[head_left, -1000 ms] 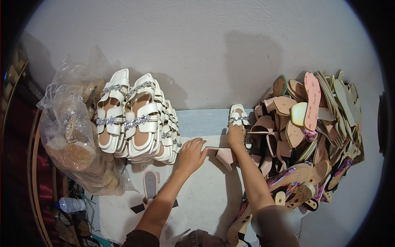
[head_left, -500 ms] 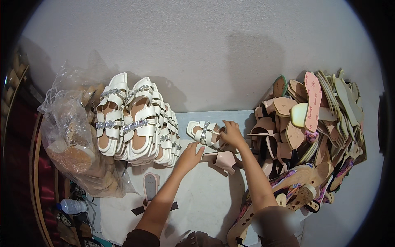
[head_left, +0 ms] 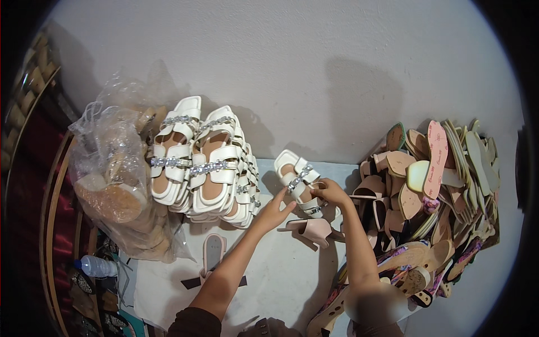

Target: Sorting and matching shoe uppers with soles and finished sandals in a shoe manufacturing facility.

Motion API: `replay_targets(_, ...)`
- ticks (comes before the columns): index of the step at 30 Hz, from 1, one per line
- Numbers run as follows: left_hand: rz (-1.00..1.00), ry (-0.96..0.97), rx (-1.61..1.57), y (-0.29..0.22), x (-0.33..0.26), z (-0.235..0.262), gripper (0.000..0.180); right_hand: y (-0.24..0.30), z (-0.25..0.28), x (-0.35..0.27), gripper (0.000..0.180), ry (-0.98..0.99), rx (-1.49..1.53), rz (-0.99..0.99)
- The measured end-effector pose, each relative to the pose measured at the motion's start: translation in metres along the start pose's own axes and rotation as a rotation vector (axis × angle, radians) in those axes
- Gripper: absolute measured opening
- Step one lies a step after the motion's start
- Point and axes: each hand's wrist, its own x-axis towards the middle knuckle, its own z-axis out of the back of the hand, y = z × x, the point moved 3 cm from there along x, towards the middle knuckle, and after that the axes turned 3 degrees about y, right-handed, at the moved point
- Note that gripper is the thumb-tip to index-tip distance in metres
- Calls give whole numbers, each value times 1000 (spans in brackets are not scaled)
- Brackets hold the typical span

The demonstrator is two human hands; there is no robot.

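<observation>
- On the near bench (head_left: 275, 286), we see a grey-soled slide (head_left: 213, 251), partly covered by the left forearm (head_left: 231, 272).
- Mid-bench, a pink heeled mule (head_left: 314, 230) lies tipped over, its right end hard to make out.
- Left hand (head_left: 273, 214): fingers loosely spread, gripping nothing; contact with the sandal unclear to us.
- Right hand (head_left: 332, 194): fingers grasping the white sandal (head_left: 301, 188) by its side, between stack and heap; we can't see the grip's underside.
- Right: mixed shoe heap (head_left: 415, 196), plenty left loose, we judge; overlaps hide most.
- Left: plastic bag (head_left: 115, 168), contents murky.
- Beyond: white sandal stack (head_left: 213, 168), many already piled, held one not on it; lower layers uncountable.
</observation>
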Motion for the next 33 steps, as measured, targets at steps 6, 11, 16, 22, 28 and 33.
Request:
replay_targets(6,-326,-170,15,-85,-16,32,65,78,17,-56,29,-569,205,329)
replay_targets(11,-589,-334,332,-164,-67,48,65,162,23,-98,44,-481,708,422)
replay_targets(16,-631,-577,744,-196,-118,91,81,257,-1,-137,65,-183,893,290)
replay_targets(22,-564,-555,569,-182,-130,152,60,296,-40,-105,66,-111,929,401)
replay_targets(28,-551,-574,724,-167,-132,182,56,313,-60,-67,64,-41,908,391)
replay_targets(33,-462,-513,871,-147,-129,195,78,314,-79,-53,64,-56,936,484)
